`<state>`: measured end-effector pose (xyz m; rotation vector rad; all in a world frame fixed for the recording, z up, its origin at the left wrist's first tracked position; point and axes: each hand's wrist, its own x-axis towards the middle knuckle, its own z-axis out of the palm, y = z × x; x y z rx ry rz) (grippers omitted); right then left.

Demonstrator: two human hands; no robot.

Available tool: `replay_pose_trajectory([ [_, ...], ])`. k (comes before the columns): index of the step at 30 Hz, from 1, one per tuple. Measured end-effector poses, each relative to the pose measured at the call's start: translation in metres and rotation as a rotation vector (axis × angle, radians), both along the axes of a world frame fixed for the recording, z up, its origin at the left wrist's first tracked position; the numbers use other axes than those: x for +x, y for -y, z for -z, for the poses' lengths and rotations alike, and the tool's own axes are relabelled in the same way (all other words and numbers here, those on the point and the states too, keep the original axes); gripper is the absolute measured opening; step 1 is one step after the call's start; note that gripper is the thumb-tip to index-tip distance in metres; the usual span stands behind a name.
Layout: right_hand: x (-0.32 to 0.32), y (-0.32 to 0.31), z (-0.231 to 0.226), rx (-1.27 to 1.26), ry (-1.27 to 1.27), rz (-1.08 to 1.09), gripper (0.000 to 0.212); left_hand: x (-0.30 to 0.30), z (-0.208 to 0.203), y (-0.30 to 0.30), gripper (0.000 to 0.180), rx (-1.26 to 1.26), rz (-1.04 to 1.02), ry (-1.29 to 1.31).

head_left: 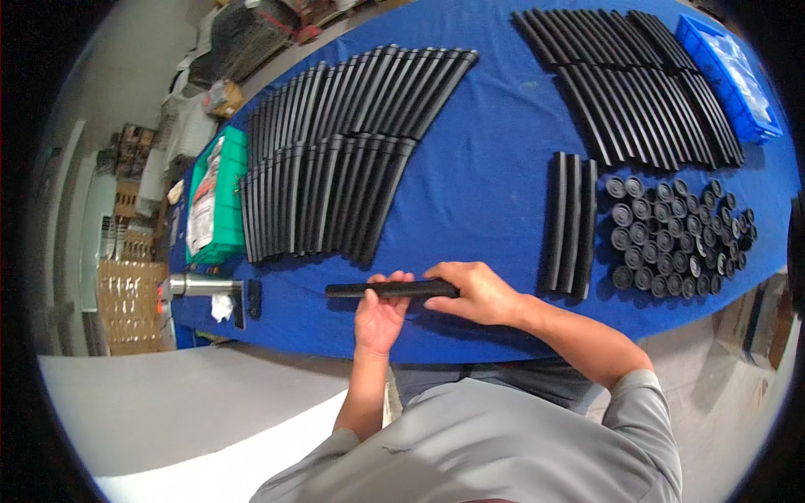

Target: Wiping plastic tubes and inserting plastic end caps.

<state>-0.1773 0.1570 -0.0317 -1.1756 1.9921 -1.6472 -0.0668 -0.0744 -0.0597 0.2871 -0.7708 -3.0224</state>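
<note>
A black tube (348, 290) lies level across my hands, above the near edge of the blue-covered table (470, 197). My left hand (381, 323), palm up, has its fingers wrapped around the tube's middle. At the tube's right end, my right hand (480, 293) is closed over it; that end is mostly hidden by the fingers. To the right of my right hand lie 3 loose black tubes (573, 226) side by side. Beyond them sit several round black caps (662, 239) in a cluster.
Two rows of black tubes with collared ends (314, 189) cover the left side. More plain black tubes (641, 117) lie far right, beside a blue crate (759, 132). A green crate (232, 201), a metal cylinder (205, 287) and crumpled white tissue (222, 308) are at the left edge.
</note>
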Motion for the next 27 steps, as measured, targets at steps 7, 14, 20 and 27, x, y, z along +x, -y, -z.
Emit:
replay_pose_trajectory([
  [7,0.004,0.001,-0.009,-0.002,-0.166,0.001,0.041,0.001,0.0,0.003,0.033,0.035,0.049,-0.077],
  [14,0.006,0.001,-0.007,-0.025,-0.178,0.067,0.035,0.001,-0.004,-0.003,0.03,-0.057,0.04,-0.018],
  [20,-0.002,-0.003,-0.008,0.1,0.222,-0.046,0.036,-0.003,-0.002,-0.006,0.03,0.003,0.047,-0.054],
  [27,-0.002,0.0,-0.016,-0.027,-0.138,0.008,0.035,-0.002,-0.003,0.0,0.029,-0.007,0.054,-0.072],
])
